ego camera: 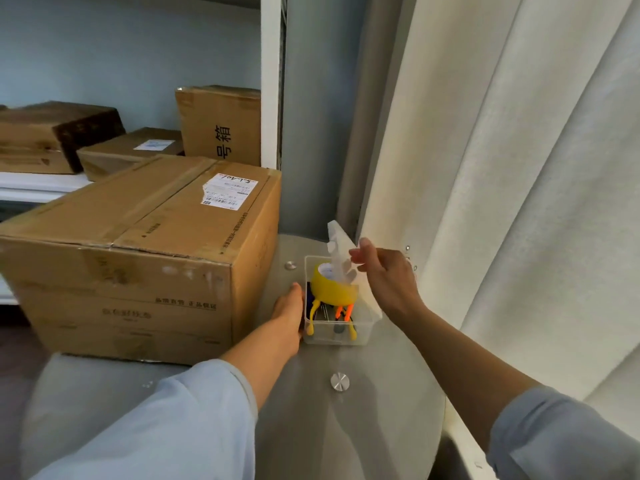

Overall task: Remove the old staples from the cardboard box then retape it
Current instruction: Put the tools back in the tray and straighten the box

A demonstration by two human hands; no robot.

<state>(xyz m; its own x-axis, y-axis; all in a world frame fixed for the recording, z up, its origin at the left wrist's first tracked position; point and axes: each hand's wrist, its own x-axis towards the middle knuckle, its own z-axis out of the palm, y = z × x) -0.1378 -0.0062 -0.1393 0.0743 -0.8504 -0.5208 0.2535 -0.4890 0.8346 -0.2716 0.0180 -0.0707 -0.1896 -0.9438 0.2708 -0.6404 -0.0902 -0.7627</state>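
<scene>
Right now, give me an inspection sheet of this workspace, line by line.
Surface: grey table with round metal studs.
Job's things: large cardboard box closed, standing on the table; clear plastic box beside it holding a yellow tape dispenser and orange-handled tools.
Clutter: nothing seen.
Grippers: left hand rests against the clear box's side; right hand holds its hinged lid up.
Cables: nothing seen.
Surroundings: more cardboard boxes on a white shelf behind; pale curtain at right.
</scene>
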